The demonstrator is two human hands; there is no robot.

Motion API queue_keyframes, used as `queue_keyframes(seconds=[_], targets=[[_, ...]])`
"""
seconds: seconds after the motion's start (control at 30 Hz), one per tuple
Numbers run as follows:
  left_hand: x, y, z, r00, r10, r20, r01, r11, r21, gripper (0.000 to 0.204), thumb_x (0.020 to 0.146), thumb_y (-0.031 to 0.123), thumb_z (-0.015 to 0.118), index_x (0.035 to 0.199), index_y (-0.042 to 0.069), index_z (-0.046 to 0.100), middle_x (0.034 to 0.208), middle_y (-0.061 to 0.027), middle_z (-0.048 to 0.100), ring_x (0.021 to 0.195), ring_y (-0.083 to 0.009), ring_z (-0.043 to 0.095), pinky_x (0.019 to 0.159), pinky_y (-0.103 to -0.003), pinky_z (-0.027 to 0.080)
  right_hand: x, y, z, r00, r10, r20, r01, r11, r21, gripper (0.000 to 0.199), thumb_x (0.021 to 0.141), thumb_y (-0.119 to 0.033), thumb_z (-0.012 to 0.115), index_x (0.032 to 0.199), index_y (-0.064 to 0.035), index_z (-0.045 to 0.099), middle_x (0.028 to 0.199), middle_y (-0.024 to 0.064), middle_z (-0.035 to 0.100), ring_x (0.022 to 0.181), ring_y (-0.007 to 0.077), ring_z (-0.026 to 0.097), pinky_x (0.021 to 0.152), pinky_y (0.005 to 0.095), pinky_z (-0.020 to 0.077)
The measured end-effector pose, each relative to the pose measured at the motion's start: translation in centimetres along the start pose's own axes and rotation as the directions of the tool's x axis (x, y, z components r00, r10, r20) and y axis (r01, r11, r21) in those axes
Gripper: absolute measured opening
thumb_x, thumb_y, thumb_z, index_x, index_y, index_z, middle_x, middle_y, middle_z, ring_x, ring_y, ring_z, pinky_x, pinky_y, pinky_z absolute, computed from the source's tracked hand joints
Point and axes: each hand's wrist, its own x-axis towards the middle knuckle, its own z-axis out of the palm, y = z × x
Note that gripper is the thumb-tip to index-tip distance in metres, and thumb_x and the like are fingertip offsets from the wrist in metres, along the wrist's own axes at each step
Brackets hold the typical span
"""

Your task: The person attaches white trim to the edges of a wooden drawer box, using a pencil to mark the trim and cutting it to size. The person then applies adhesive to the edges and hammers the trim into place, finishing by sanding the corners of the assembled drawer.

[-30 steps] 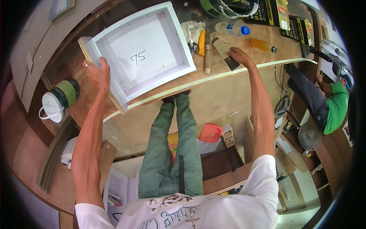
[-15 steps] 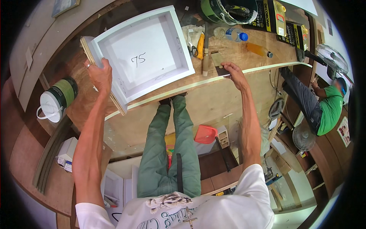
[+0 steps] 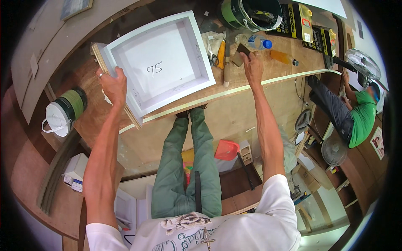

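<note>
The workbench (image 3: 274,71) stretched across the upper view, its pale edge strip bending with the lens. Off to the right, another person in a green top (image 3: 363,119) sat beyond the end of the bench. A shallow white open box (image 3: 167,52) lay on the bench left of centre, handwritten marks on its inner floor and walls. Along its left side stood a panel (image 3: 108,62) with a bare wood-coloured edge. Behind the box to the right stood an open dark bucket (image 3: 228,14), with black and yellow cans (image 3: 289,21) beside it. The left hand (image 3: 112,87) was clamped on the panel, thumb on the side toward the box. The right hand (image 3: 253,69) was raised over the bench right of the box, thumb and fingers closed together on a small dark flat piece. Near that hand lay a clear blue-capped bottle (image 3: 256,41) and an orange bottle (image 3: 282,57). Between the box and the hand lay scissors (image 3: 215,61). The flat piece (image 3: 239,54) was tilted, well apart from the box.
</note>
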Motion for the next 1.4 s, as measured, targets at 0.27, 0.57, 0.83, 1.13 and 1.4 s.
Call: queue_keyframes(seconds=[0.27, 0.57, 0.83, 1.13, 1.4], targets=[[-0.2, 0.7, -1.1, 0.999, -0.003, -0.035, 0.004, 1.0, 0.027, 0.054, 0.088, 0.027, 0.07, 0.129, -0.003, 0.054, 0.111, -0.0282, 0.068, 0.103, -0.0438, 0.068, 0.093, -0.049, 0.052, 0.4, -6.7, 0.7, 0.964, 0.167, 0.209, -0.264, 0.486, 0.833, 0.032, 0.107, -0.034, 0.058, 0.105, -0.0024, 0.063, 0.089, 0.0117, 0.071, 0.078, 0.0232, 0.072, 0.068, 0.0354, 0.0564], [0.0, 1.0, -0.8, 0.999, -0.04, 0.032, 0.04, 0.999, -0.018, 0.055, 0.088, 0.023, 0.068, 0.132, -0.003, 0.047, 0.123, -0.0254, 0.059, 0.11, -0.0452, 0.063, 0.094, -0.05, 0.05, 1.9, -10.0, 3.0, 0.888, 0.164, 0.43, -0.46, 0.337, 0.821, 0.031, 0.107, -0.036, 0.055, 0.119, -0.0079, 0.057, 0.088, 0.009, 0.068, 0.068, 0.0165, 0.068, 0.061, 0.0312, 0.0581], [0.0, 1.0, -0.7, 0.998, -0.066, 0.021, 0.066, 0.997, 0.028, 0.051, 0.089, 0.022, 0.067, 0.13, -0.002, 0.048, 0.121, -0.0258, 0.059, 0.11, -0.0465, 0.062, 0.093, -0.052, 0.05, 5.0, -12.2, 5.1, 0.953, 0.022, 0.303, -0.143, 0.913, 0.382, 0.052, 0.108, -0.043, 0.041, 0.138, -0.0029, 0.056, 0.106, 0.0251, 0.069, 0.099, 0.0399, 0.068, 0.088, 0.0477, 0.0505], [0.1, 0.8, -0.3, 0.998, -0.061, 0.004, 0.061, 0.998, 0.031, 0.051, 0.089, 0.022, 0.068, 0.13, -0.002, 0.048, 0.12, -0.0259, 0.059, 0.109, -0.0466, 0.062, 0.092, -0.052, 0.05, 8.2, -14.7, 7.0, 0.969, -0.043, 0.245, -0.025, 0.963, 0.268, 0.046, 0.108, -0.037, 0.043, 0.14, -0.0069, 0.057, 0.118, 0.0276, 0.068, 0.113, 0.0463, 0.063, 0.096, 0.0505, 0.0479], [0.0, 1.1, -0.4, 0.998, -0.069, 0.006, 0.068, 0.997, 0.037, 0.054, 0.089, 0.022, 0.068, 0.133, -0.001, 0.047, 0.123, -0.0258, 0.058, 0.111, -0.046, 0.062, 0.092, -0.051, 0.051, 9.7, -15.0, 6.4, 0.953, -0.042, 0.3, -0.018, 0.981, 0.194, 0.045, 0.108, -0.036, 0.043, 0.14, -0.007, 0.057, 0.113, 0.028, 0.07, 0.109, 0.047, 0.065, 0.092, 0.051, 0.0492]])
